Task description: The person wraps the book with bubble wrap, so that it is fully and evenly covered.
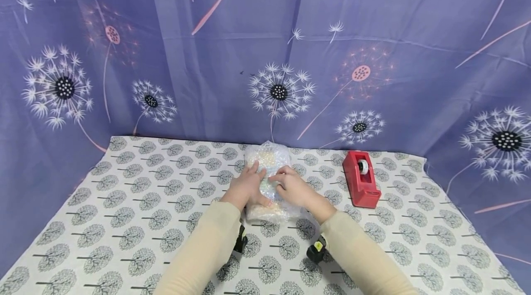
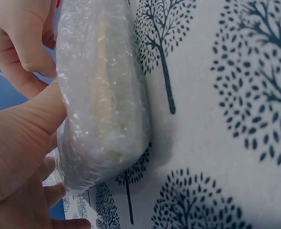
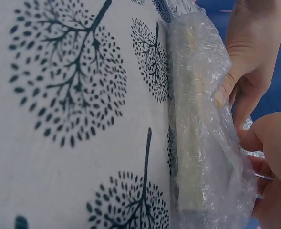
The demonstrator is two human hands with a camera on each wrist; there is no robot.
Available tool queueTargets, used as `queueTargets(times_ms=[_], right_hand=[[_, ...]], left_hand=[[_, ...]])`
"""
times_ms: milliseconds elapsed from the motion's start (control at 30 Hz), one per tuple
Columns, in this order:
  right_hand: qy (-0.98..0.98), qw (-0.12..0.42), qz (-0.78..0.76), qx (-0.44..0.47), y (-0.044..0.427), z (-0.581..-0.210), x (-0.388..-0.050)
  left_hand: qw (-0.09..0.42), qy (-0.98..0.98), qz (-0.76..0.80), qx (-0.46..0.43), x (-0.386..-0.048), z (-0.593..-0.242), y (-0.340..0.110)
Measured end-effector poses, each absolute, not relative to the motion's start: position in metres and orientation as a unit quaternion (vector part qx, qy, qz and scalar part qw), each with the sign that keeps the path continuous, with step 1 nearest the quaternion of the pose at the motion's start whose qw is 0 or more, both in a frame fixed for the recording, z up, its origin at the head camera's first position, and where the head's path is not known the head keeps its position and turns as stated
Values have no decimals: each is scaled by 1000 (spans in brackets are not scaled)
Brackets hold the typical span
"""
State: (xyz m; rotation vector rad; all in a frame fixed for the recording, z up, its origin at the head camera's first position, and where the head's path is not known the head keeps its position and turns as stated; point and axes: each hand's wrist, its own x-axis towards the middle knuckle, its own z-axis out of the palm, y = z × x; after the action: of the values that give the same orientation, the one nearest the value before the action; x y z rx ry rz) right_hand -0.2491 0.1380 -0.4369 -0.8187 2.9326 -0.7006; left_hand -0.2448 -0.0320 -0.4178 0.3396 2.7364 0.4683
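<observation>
A package in clear bubble wrap (image 1: 269, 154) lies on the table, with something pale and yellowish showing through the plastic. My left hand (image 1: 247, 187) rests on its left side, fingers spread and thumb pointing toward me. From the right, my right hand (image 1: 294, 190) touches the top of the wrap with its index finger extended and the other fingers bent. In the left wrist view, the left thumb (image 2: 45, 107) presses the package's near edge. The right wrist view shows the wrap (image 3: 197, 119) loose and creased along that side; what lies under the right fingertips is hidden.
A red tape dispenser (image 1: 360, 189) with a white roll (image 1: 362, 167) stands right of the package. The tablecloth (image 1: 141, 221) has a tree print. Behind the table hangs a purple curtain (image 1: 224, 83) with dandelions. A black wrist camera (image 1: 316, 250) sits under the right forearm.
</observation>
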Motion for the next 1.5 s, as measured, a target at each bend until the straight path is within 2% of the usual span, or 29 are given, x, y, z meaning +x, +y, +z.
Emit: queueTargets(times_ms=[333,667,1167,1500], right_hand=[[946,11,-215,-244,133,-435,-253],[956,42,-200,-212,127,-432,-258],[951,66,-210,-216,129,-434,-266],[967,44,-136,-213,123,-433,-258]], left_hand=[[163,966,156,127,-246,-419,-33],[160,966,156,127,-248,-423,-33],[162,963,173,129,-245,-423,-33],[163,959,183,141,-246,-424,-35]])
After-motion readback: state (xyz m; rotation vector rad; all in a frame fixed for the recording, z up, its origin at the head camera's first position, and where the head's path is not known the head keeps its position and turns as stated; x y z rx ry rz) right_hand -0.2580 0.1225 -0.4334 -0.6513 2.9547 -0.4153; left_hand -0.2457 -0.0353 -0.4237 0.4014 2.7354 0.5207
